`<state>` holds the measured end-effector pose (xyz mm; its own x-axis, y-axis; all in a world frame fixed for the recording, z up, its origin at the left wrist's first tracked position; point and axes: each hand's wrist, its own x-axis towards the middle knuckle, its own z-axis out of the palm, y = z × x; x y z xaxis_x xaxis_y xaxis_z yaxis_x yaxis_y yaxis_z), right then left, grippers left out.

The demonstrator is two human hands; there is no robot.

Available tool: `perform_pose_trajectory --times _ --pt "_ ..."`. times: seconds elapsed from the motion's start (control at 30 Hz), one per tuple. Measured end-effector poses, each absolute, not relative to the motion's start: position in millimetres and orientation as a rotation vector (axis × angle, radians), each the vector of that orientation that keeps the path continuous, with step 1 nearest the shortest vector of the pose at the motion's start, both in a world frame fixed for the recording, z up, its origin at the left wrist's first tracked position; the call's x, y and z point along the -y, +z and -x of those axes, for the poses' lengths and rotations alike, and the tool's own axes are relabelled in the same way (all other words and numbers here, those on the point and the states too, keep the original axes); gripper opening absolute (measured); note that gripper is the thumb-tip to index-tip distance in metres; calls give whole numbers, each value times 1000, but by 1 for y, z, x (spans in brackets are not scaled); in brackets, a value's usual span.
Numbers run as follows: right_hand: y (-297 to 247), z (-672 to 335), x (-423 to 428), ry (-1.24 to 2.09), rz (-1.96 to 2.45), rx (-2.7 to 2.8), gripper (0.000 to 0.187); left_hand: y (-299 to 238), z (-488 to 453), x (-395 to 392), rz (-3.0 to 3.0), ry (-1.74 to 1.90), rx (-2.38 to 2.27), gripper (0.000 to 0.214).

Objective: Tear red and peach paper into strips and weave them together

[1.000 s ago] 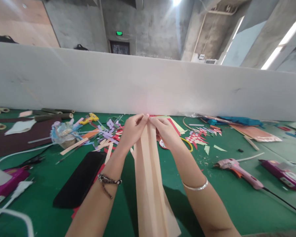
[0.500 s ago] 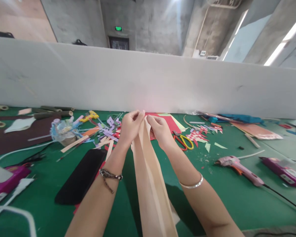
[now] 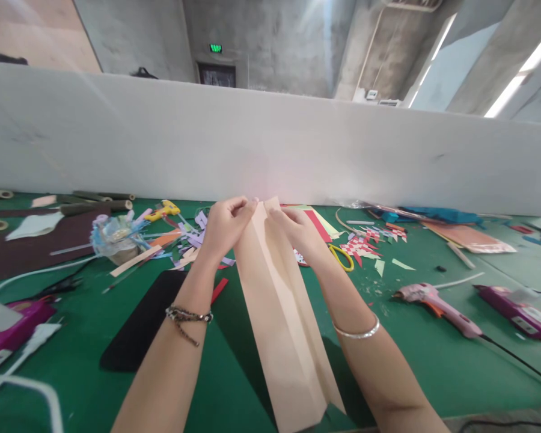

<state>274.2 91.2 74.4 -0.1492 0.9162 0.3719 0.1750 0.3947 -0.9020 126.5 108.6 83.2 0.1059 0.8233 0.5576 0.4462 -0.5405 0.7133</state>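
A long sheet of peach-coloured paper (image 3: 279, 325), creased lengthwise, slopes from my hands toward the near edge of the table. My left hand (image 3: 228, 228) pinches its far end at the left corner, fingers closed. On the other side, my right hand (image 3: 297, 231) grips the same far end, thumb on top and the other fingers mostly hidden. Red and pale green paper sheets (image 3: 318, 222) lie just behind my right hand. Yellow-handled scissors (image 3: 341, 257) are partly covered by my right wrist.
A black phone (image 3: 139, 325) lies left of my left forearm. A pink glue gun (image 3: 437, 307) and a purple power strip (image 3: 520, 307) are at right. Paper scraps (image 3: 360, 245), a yellow glue gun (image 3: 163, 210) and bamboo pieces (image 3: 97, 207) lie farther back, before a white partition (image 3: 270, 144).
The paper's folded sides have spread apart, so it looks wider and flatter, and its near end now shows. My hands have moved slightly apart, the left one shifting left.
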Motion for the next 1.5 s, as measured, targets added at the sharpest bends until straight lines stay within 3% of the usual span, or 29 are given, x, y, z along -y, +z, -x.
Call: perform_pose_trajectory --times 0.43,0.93,1.17,1.5 --pt "69 -271 -96 1079 921 1472 36 85 -125 -107 -2039 1311 -1191 36" --pt "70 -273 -96 957 985 1436 32 85 -118 -110 -2040 1363 -1250 37" --pt "82 -280 -81 849 1068 1776 36 90 -120 -103 -2146 1361 -1353 38" --pt "74 -283 -90 754 1172 1832 33 89 -109 -105 -2170 1302 -1370 44"
